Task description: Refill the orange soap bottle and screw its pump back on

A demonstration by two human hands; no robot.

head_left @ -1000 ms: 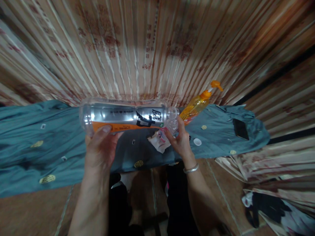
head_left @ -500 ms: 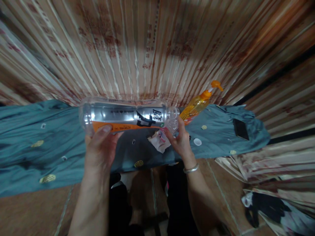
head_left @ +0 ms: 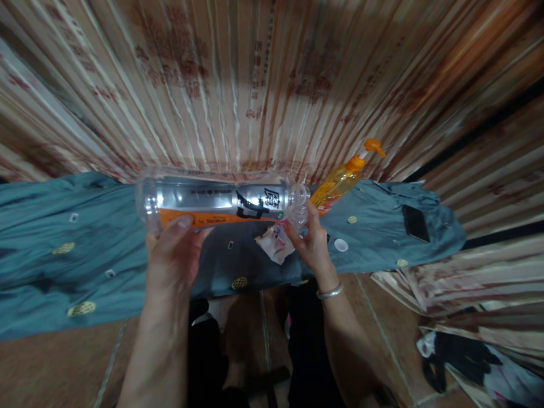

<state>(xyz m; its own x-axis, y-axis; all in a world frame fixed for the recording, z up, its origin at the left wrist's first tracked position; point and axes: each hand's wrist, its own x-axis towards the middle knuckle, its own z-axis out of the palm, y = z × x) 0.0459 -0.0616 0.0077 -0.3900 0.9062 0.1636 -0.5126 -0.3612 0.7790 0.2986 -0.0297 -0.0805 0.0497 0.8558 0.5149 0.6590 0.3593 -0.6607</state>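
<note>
A large clear plastic bottle (head_left: 212,195) with a silver and orange label lies sideways in the air, its neck to the right. My left hand (head_left: 174,243) is closed around its lower end from beneath, thumb on the front of the label. At the neck, my right hand (head_left: 312,241) grips with thumb and fingers; some fingertips are hidden behind the plastic. No cap shows on the mouth. Just behind the neck stands a yellow pump bottle (head_left: 338,184) with an orange pump head. Below the neck lies a crumpled white and pink wrapper (head_left: 275,245).
A narrow surface under a teal patterned cloth (head_left: 102,243) runs across the view. On its right are a small white round lid (head_left: 341,245) and a black phone (head_left: 415,223). Pleated curtains (head_left: 238,85) hang behind. Dark clothing (head_left: 463,354) lies at the lower right.
</note>
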